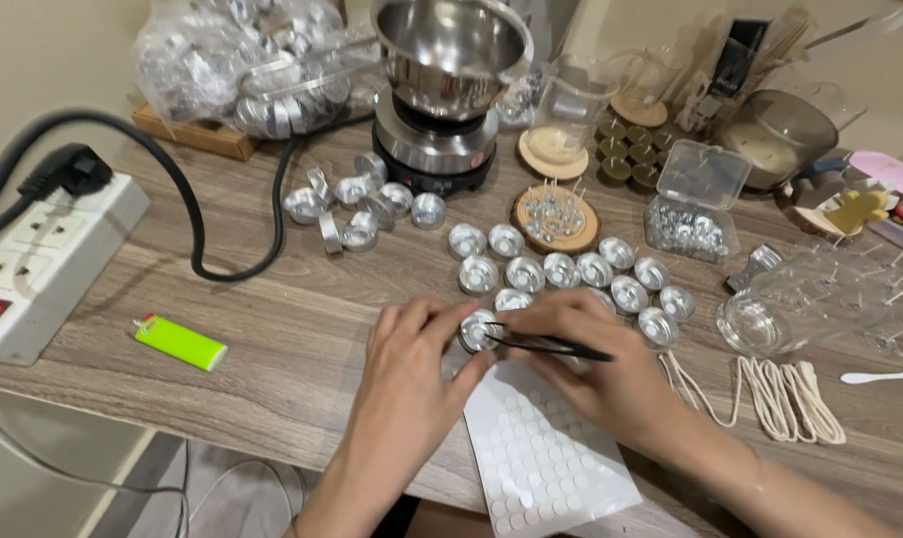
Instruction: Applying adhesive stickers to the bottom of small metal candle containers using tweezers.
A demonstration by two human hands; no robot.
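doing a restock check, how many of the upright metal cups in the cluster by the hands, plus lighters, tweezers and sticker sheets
small metal cups standing in the cluster, counting the one in the left hand: 12
green lighter: 1
black tweezers, in the right hand: 1
white sticker sheet: 1
total: 15

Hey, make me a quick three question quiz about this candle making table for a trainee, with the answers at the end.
1. True or false: the left hand steadies a small metal cup while the right hand works black tweezers at it.
2. What lies under the wrists at the table's near edge?
A. a white sheet of round stickers
B. a folded towel
C. a notebook
3. Fill in: the green lighter lies to the ______ of both hands, near the white power strip.

Key: 1 true; 2 A; 3 left.
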